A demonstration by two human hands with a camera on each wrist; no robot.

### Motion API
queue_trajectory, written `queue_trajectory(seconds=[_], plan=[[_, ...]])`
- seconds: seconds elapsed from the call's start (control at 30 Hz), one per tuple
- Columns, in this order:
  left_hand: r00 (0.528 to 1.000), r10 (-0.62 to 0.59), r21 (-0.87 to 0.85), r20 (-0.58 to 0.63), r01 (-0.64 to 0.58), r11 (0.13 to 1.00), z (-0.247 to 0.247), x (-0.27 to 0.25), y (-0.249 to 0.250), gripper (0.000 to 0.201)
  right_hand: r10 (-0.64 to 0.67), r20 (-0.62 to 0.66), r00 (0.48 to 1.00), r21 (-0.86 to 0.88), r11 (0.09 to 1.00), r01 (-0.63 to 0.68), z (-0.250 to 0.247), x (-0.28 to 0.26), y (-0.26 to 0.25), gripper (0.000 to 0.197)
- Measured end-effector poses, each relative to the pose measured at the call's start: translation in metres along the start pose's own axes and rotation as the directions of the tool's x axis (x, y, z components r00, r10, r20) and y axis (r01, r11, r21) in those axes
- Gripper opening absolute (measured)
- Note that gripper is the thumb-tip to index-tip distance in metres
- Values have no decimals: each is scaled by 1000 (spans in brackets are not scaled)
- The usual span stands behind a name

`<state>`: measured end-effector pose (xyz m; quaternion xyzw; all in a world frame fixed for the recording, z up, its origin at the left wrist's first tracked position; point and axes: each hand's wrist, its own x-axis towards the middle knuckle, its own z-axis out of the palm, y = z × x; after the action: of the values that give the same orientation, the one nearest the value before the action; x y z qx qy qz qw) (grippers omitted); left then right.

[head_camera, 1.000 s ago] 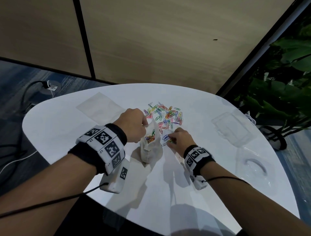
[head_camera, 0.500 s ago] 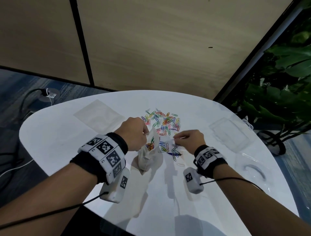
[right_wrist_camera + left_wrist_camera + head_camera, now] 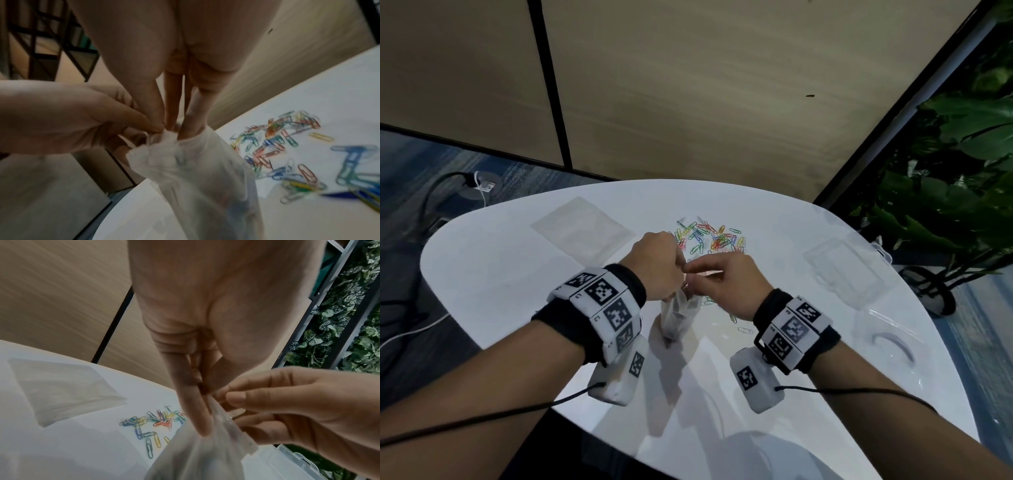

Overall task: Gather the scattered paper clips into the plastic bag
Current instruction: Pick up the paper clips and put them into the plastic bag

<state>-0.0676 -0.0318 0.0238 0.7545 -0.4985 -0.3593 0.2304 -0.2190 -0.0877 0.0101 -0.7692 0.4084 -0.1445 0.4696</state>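
Note:
A clear plastic bag (image 3: pixel 678 320) stands on the white table (image 3: pixel 500 274), some clips showing dimly through it. My left hand (image 3: pixel 674 265) pinches the bag's rim between thumb and forefinger, which the left wrist view (image 3: pixel 203 417) shows close up. My right hand (image 3: pixel 697 274) has thumb and fingers bunched at the bag's mouth (image 3: pixel 174 128); a sliver of clip seems to show between them. Coloured paper clips (image 3: pixel 709 236) lie scattered just beyond both hands, and a couple more (image 3: pixel 743 330) lie by my right wrist.
A flat stack of empty clear bags (image 3: pixel 582 229) lies at the far left of the table. A clear plastic box (image 3: pixel 842 270) and a clear lid (image 3: pixel 890 339) sit at the right. A potted plant (image 3: pixel 945 222) stands off the table's right edge.
My right hand has left the clips on the table and moved up and left to the bag's mouth. The left hand still holds the bag's rim.

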Motion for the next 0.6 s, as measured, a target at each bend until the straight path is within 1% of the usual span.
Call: queue_trajectory(seconds=[0.03, 0.07, 0.1, 0.17, 0.2, 0.23, 0.27, 0.3, 0.33, 0.37, 0.4, 0.43, 0.47, 0.5, 0.6], plan=[[1000, 4, 9, -4, -4, 1000, -1, 0, 0, 27, -25, 13, 1000, -9, 1000, 25, -4, 0, -4, 14], [1000, 1, 19, -6, -1, 1000, -3, 0, -1, 29, -34, 1, 999, 23, 999, 34, -10, 0, -7, 14], [1000, -6, 27, -8, 7, 1000, -6, 0, -1, 29, -16, -35, 999, 69, 997, 18, -17, 1, -5, 13], [1000, -20, 21, -15, 21, 1000, -12, -3, -4, 28, 86, -115, 990, 83, 994, -77, -34, 0, 11, 11], [999, -28, 11, -21, 28, 1000, -16, -5, -6, 27, 179, -134, 975, 7, 984, -180, -41, -3, 29, 18], [999, -33, 3, -31, 33, 999, -19, -7, -8, 27, 304, -129, 944, -66, 947, -314, -44, -8, 45, 33], [999, -34, 1, -43, 34, 999, -23, -11, -10, 26, 440, -99, 892, -163, 878, -451, -43, -13, 65, 50], [998, -32, 9, -55, 33, 999, -26, -14, -14, 26, 547, -59, 835, -288, 792, -539, -38, -21, 82, 61], [997, -31, 21, -64, 33, 999, -30, -18, -18, 26, 602, -48, 797, -411, 716, -565, -28, -27, 94, 63], [997, -34, 29, -67, 36, 999, -33, -21, -23, 27, 614, -87, 785, -468, 670, -576, -18, -34, 104, 64], [997, -43, 25, -71, 45, 999, -36, -24, -28, 28, 603, -171, 779, -440, 661, -608, -7, -37, 113, 72], [995, -54, 14, -79, 55, 998, -39, -26, -33, 29, 574, -243, 782, -353, 698, -623, 2, -37, 120, 81], [994, -64, 5, -91, 64, 998, -42, -27, -39, 29, 549, -301, 780, -292, 726, -623, 9, -32, 121, 85], [992, -68, 2, -103, 69, 998, -46, -28, -43, 28, 504, -325, 800, -260, 766, -588, 15, -25, 121, 84], [992, -66, -3, -108, 66, 998, -51, -30, -50, 27, 460, -326, 826, -266, 793, -548, 29, 6, 117, 78]])
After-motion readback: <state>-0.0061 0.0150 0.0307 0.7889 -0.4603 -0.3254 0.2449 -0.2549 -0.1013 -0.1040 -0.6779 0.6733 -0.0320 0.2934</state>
